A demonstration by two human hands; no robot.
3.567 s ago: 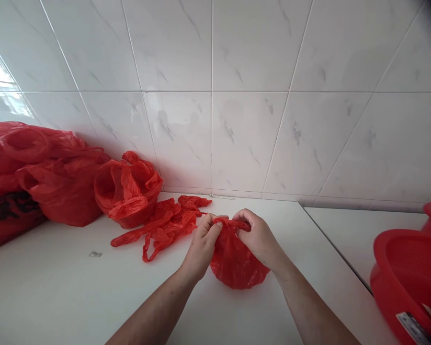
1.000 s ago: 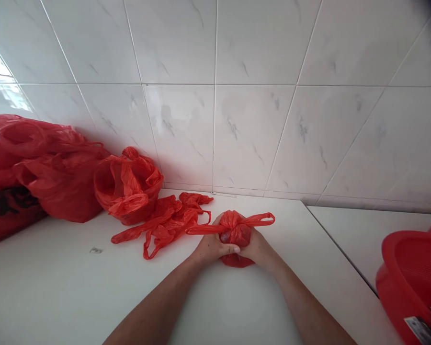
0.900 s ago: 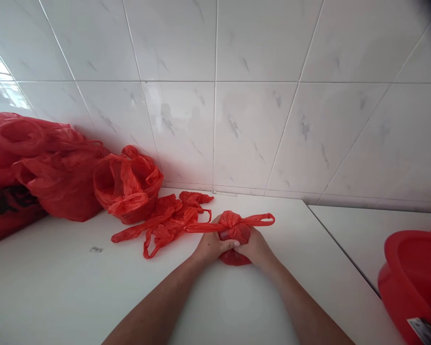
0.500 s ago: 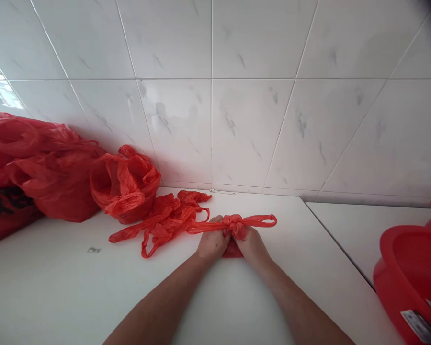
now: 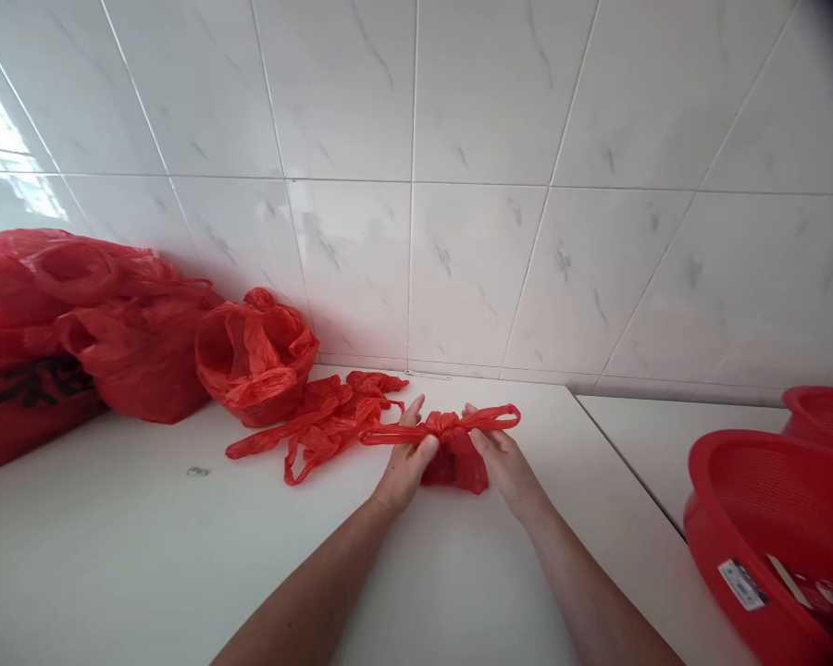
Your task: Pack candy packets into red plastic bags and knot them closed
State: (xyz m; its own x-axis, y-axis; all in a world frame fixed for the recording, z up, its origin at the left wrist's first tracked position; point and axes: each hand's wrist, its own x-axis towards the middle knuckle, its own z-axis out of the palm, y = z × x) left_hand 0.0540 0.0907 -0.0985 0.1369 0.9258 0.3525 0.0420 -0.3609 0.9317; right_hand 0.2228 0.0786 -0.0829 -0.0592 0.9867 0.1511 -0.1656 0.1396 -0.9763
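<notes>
A small red plastic bag [image 5: 456,465], knotted at the top, is between my two hands over the white tabletop. Its two handle loops stick out sideways from the knot. My left hand [image 5: 404,467] holds the bag's left side, thumb in front near the knot and fingers stretched up behind. On the other side, my right hand [image 5: 505,462] has its thumb in front of the bag's neck and its fingers partly hidden behind the right loop. Something dark shows faintly through the bag's thin plastic. Left of my hands lie crumpled red plastic bags [image 5: 333,412].
An upright red bag [image 5: 256,361] stands against the tiled wall [image 5: 347,268]. Larger full red bags [image 5: 139,361] are piled at the left. Two red plastic baskets [image 5: 728,490] stand at the right, past a seam in the white tabletop [image 5: 270,546].
My hands have loosened from a tight grip below the knot and spread apart, so more of the bag shows. The view has shifted slightly right.
</notes>
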